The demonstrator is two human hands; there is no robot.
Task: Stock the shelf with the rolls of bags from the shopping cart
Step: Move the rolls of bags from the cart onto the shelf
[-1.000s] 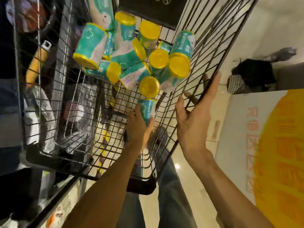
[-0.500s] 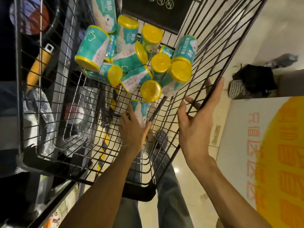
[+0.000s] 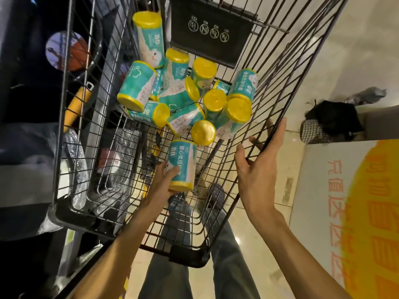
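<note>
A black wire shopping cart (image 3: pixel 287 67) holds a heap of several rolls of bags (image 3: pixel 185 98), each yellow with a teal and white label. My left hand (image 3: pixel 164 180) reaches into the cart and grips one roll (image 3: pixel 182 165), held clear of the heap and nearer to me. My right hand (image 3: pixel 259 165) rests on the cart's right rim, thumb inside the wires and fingers stretched along the outside. No shelf is plainly visible.
A black flap with round warning signs (image 3: pixel 210 32) hangs at the cart's far end. Dark clutter and an orange handle (image 3: pixel 75 106) lie left of the cart. A white and yellow display box (image 3: pixel 349 212) stands at right, a black bag (image 3: pixel 332 119) beyond it on the floor.
My left hand has closed round one roll and drawn it out of the heap toward me. My right hand stays on the cart's rim.
</note>
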